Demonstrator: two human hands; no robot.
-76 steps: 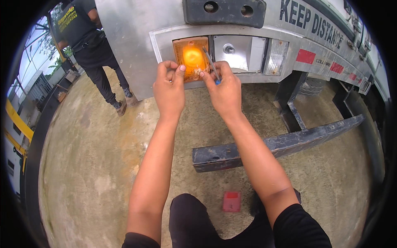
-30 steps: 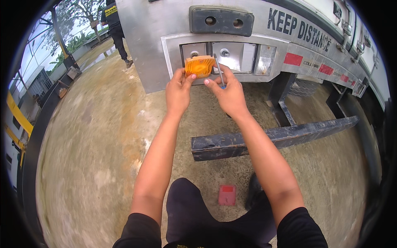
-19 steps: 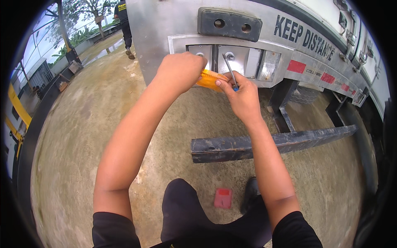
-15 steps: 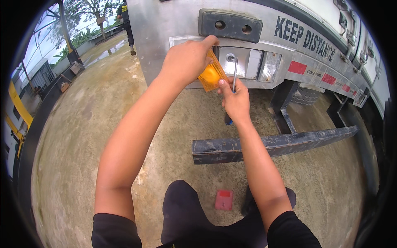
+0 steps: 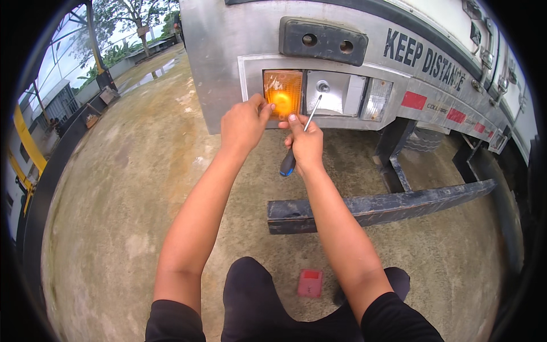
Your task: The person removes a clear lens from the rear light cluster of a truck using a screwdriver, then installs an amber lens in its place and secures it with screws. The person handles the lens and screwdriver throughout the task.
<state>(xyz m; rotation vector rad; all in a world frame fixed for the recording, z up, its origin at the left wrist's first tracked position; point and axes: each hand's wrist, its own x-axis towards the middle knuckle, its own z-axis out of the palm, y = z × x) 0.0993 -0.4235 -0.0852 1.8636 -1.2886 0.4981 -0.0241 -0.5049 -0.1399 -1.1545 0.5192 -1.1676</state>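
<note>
An amber light lens (image 5: 283, 85) glows in the left bay of the truck's rear lamp. My left hand (image 5: 244, 126) is at its lower left edge, fingers curled, with the thumb against the lens. At the lower right corner of the lens, the thumb of my right hand (image 5: 307, 145) touches it. A screwdriver (image 5: 289, 162) with a black and blue handle is gripped in my right hand, its shaft pointing up and right. Beside the lens, the middle bay shows a bare silver reflector (image 5: 336, 94) with a bulb socket. A clear lens (image 5: 376, 100) covers the right bay.
A black rubber bumper block (image 5: 323, 41) sits above the lamp. Below runs a dark steel bar (image 5: 370, 206) on brackets. On the concrete between my knees lies a red lens (image 5: 310, 284). A yellow post (image 5: 31, 139) stands far left.
The amber lens has gone from tilted in my hands to flat in the left bay. My left hand dropped from its top to its lower left. The screwdriver swung to a slant.
</note>
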